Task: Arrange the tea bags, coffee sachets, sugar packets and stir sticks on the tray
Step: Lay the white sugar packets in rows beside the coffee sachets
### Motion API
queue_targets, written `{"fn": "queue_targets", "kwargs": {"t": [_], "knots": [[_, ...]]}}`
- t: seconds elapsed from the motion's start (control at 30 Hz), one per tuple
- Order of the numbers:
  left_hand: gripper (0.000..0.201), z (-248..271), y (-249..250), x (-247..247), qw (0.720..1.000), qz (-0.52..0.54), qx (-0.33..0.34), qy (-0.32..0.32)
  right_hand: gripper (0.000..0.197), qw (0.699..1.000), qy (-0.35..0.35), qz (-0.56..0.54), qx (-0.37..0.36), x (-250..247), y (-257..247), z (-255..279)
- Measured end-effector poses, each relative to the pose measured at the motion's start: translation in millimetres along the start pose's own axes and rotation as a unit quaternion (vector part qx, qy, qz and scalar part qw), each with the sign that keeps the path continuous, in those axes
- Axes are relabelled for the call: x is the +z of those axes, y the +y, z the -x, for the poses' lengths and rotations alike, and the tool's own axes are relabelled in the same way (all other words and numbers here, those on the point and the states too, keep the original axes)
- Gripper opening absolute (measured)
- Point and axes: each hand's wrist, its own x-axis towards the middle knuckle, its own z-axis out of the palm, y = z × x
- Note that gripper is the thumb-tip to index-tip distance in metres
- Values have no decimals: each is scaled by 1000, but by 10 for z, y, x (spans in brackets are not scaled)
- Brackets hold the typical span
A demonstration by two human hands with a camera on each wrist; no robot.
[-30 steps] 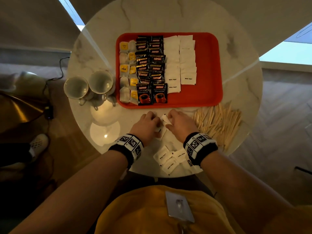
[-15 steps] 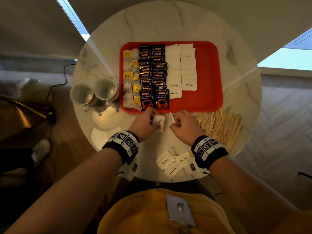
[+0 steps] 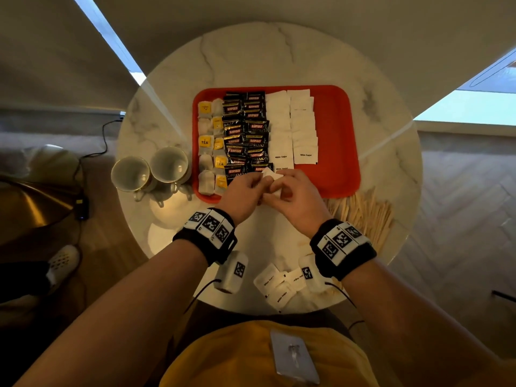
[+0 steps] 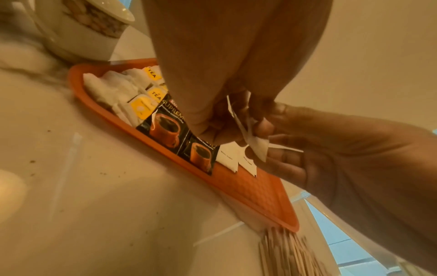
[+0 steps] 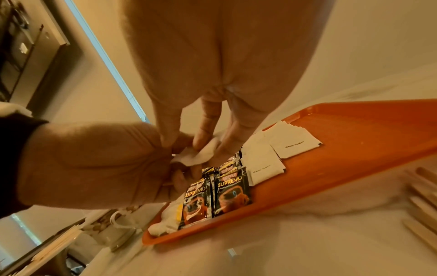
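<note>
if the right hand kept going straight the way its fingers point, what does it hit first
Probably the left hand: the right hand points at it, and both already pinch the same white sugar packets over the red tray's near edge. Depth is unclear.

Head view: high above, facing steeply down on the whole round marble surface (image 3: 279, 57) with the red tray (image 3: 335, 135) at centre. Left wrist view: very close, low over the surface, looking along the left hand (image 4: 212, 74) toward the tray's near edge. Right wrist view: equally close from the opposite side; both share the tray's near edge and the coffee sachets (image 5: 230, 194).
</note>
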Motion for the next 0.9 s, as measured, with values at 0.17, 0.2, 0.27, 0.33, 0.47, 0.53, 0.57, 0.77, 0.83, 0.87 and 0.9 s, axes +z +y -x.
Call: {"fn": "queue_targets", "kwargs": {"t": [0.17, 0.2, 0.27, 0.33, 0.47, 0.53, 0.57, 0.77, 0.83, 0.87, 0.9], "knots": [[31, -87, 18, -85, 998, -53, 11, -16, 23, 998, 58, -20, 32, -67, -18, -85], [36, -91, 16, -93, 999, -46, 3, -14, 27, 997, 53, -33, 41, -78, -20, -111], [46, -104, 31, -97, 999, -23, -21, 10, 30, 997, 43, -46, 50, -100, -19, -162], [36, -137, 39, -94, 999, -25, -20, 29, 26, 997, 45, -39, 57, -132, 15, -212], [24, -209, 59, -106, 999, -25, -24, 37, 13, 993, 73, -46, 86, -287, 91, -277], [24, -270, 53, -117, 999, -31, -30, 31, 12, 989, 97, -47, 103, -399, 167, -311], [21, -299, 59, -122, 999, -38, -29, 25, 13, 986, 109, -47, 114, -457, 224, -333], [15, -472, 131, -111, 995, -94, -4, 25, 15, 972, 136, -31, 189, -747, 542, -533], [17, -554, 159, -64, 991, -130, -1, 23, 12, 971, 121, -13, 205, -781, 631, -614], [18, -604, 171, -33, 988, -154, 4, 19, 8, 971, 114, -6, 209, -785, 669, -652], [19, -649, 185, 5, 983, -185, 14, 13, 6, 971, 108, 1, 212, -783, 698, -685]]}}
